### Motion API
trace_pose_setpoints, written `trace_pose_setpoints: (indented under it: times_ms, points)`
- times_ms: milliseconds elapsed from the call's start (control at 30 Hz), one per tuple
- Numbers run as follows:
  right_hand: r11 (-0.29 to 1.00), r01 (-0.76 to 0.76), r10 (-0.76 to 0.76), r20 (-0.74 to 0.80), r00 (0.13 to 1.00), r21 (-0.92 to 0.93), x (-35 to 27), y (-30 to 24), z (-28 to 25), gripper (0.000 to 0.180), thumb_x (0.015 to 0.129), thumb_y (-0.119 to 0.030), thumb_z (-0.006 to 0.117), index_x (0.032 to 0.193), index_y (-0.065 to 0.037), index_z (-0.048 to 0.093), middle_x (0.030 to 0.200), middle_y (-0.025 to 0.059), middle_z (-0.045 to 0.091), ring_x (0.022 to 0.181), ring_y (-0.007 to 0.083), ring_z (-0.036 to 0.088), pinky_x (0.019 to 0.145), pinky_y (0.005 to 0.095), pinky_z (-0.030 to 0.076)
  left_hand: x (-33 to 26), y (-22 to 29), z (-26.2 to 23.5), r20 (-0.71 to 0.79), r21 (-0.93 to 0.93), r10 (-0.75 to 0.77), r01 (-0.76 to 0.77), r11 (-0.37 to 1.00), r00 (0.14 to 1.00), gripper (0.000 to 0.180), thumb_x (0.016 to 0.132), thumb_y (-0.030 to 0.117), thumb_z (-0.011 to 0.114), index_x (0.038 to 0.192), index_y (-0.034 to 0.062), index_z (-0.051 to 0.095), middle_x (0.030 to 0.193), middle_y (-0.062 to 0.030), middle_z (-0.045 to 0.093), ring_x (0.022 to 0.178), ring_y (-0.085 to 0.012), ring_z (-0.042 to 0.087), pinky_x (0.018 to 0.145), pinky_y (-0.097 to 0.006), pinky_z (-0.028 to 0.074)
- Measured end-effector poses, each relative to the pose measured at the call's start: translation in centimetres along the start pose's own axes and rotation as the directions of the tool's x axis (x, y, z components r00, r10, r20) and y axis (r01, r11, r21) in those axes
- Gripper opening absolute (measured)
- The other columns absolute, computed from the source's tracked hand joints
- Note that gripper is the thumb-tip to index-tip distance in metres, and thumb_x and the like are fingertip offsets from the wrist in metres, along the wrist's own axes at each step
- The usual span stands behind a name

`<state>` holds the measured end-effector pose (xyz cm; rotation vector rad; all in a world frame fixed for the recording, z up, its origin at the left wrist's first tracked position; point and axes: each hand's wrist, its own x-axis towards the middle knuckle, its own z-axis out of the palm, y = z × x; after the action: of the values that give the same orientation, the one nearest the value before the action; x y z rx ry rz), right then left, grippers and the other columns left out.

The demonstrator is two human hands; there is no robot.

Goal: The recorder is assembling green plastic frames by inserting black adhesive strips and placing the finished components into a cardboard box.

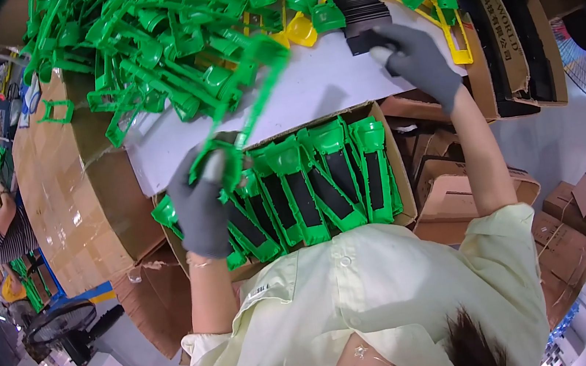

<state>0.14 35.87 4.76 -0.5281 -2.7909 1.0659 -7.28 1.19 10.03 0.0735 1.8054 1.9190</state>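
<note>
In a grey glove, my left hand (200, 210) is closed around the scoop-shaped end of a green plastic frame (250, 111), which tilts up to the right and is blurred. My right hand (420, 66), gloved too, reaches to a stack of thin black strips (361, 9). Its thumb and fingers pinch the near end of the stack; how many strips they grip is hidden. Just below my hands, an open cardboard box (399, 169) holds several green frames (302, 196) with black strips set in them, standing close together.
Loose green frames (150, 54) heap across the far side of the white table (324, 79). Several yellow frames (458, 43) lie among them. A large carton (64, 191) stands at the left, and cartons with black pieces (535, 40) at the right. A fan (63, 320) and a co-worker (6, 228) are farther left.
</note>
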Motion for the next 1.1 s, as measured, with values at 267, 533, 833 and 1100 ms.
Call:
trace_pose_setpoints:
  times_ms: [267,533,833,1100]
  points:
    - [0.621,-0.259,0.171,0.194,0.966,0.74,-7.2,-12.4,0.7,0.021,0.084,-0.011,0.063,0.1,-0.001,0.054,0.071,0.0064,0.062,0.048,0.008,0.058,0.039,0.016,0.035,-1.1,-1.6,2.7,0.233,-0.186,-0.217,0.262,0.947,0.948,0.031,0.087,0.012,0.058,0.112,-0.0063,0.056,0.1,-0.0164,0.062,0.08,-0.0208,0.063,0.061,-0.023,0.05]
    - [0.687,-0.257,0.124,0.24,0.963,0.68,-8.5,-12.1,2.6,0.019,0.09,-0.016,0.055,0.103,-0.002,0.053,0.065,0.0044,0.059,0.049,0.0036,0.051,0.042,0.0156,0.033,-1.1,-2.0,2.4,0.297,-0.197,-0.266,0.331,0.923,0.917,0.031,0.086,0.002,0.057,0.115,-0.0086,0.054,0.098,-0.0177,0.063,0.079,-0.0264,0.066,0.061,-0.029,0.056]
    - [0.676,-0.278,0.148,0.243,0.959,0.683,-8.6,-12.2,2.2,0.019,0.09,-0.017,0.053,0.103,-0.002,0.054,0.061,0.002,0.054,0.047,0.0037,0.044,0.045,0.0177,0.036,-1.3,-1.4,3.1,0.284,-0.224,-0.285,0.352,0.909,0.915,0.033,0.086,0.001,0.057,0.118,-0.0071,0.054,0.092,-0.017,0.064,0.079,-0.026,0.067,0.062,-0.03,0.057]
    - [0.844,-0.132,0.078,0.124,0.989,0.521,-9.2,-11.9,3.1,0.018,0.091,-0.019,0.054,0.096,-0.001,0.053,0.059,0.0002,0.052,0.047,0.004,0.044,0.045,0.0191,0.034,-1.6,-1.4,3.5,0.271,-0.167,-0.295,0.346,0.923,0.916,0.029,0.086,0.006,0.06,0.111,-0.0082,0.056,0.09,-0.017,0.063,0.074,-0.0267,0.066,0.054,-0.028,0.054]
